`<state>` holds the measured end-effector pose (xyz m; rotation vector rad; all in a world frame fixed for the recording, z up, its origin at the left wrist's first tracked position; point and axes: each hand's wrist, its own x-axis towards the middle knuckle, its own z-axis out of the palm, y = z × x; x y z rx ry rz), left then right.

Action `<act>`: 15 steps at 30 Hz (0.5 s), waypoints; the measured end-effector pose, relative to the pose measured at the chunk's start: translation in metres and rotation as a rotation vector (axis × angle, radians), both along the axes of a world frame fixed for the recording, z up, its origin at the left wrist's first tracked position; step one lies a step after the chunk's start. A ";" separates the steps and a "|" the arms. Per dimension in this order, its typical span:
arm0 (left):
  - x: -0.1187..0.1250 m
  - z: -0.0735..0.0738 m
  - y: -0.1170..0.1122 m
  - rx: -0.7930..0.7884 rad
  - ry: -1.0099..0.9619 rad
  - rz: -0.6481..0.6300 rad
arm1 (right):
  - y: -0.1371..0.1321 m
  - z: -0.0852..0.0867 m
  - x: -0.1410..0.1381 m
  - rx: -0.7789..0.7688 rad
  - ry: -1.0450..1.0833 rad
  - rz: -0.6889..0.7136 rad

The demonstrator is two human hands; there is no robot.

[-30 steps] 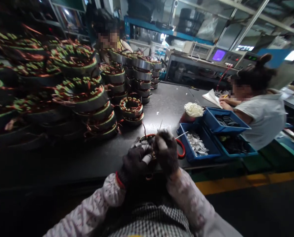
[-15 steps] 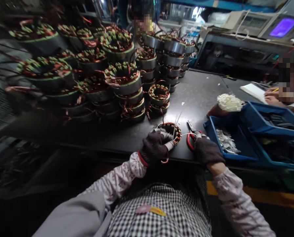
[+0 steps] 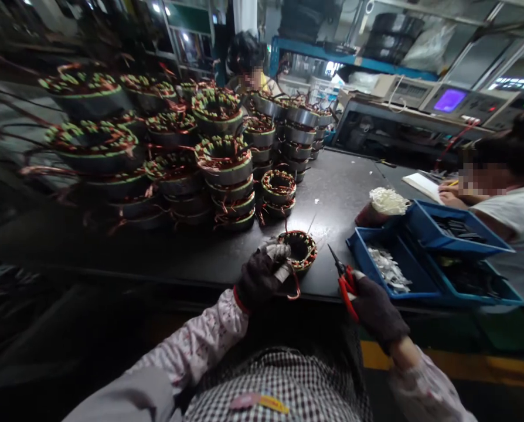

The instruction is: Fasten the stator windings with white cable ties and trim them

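Observation:
A small wound stator ring [image 3: 301, 251] with copper coils lies at the near edge of the black table [image 3: 341, 181]. My left hand [image 3: 262, 275], in a dark glove with taped fingertips, grips the ring's near side, where a copper wire loop hangs down. My right hand [image 3: 374, 308], also gloved, is lifted just right of the ring and closed around red-handled cutters [image 3: 343, 278], their blades pointing up and left.
Tall stacks of wound stators [image 3: 218, 161] fill the table's left and back. Blue bins [image 3: 411, 258] with small white parts and a cup of white pieces [image 3: 385, 205] stand on the right. A person [image 3: 503, 217] writes at the far right; another sits behind the stacks.
My right hand has picked the red cutters up off the table and drawn them back toward me. My left hand stays on the stator ring.

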<state>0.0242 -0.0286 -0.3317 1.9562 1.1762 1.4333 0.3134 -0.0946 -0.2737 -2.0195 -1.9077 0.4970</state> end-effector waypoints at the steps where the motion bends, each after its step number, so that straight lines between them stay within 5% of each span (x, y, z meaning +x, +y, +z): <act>1: 0.000 -0.001 0.000 -0.023 -0.015 0.000 | -0.006 -0.002 0.003 -0.009 0.084 0.020; 3: -0.001 -0.001 0.000 -0.058 -0.033 0.004 | -0.014 -0.004 0.005 0.001 0.155 0.021; 9: -0.008 0.002 0.002 -0.058 0.023 -0.015 | 0.001 0.006 -0.012 -0.025 -0.144 0.006; 15: -0.015 -0.003 0.004 0.040 0.042 -0.055 | 0.015 0.002 0.000 -0.091 0.292 0.197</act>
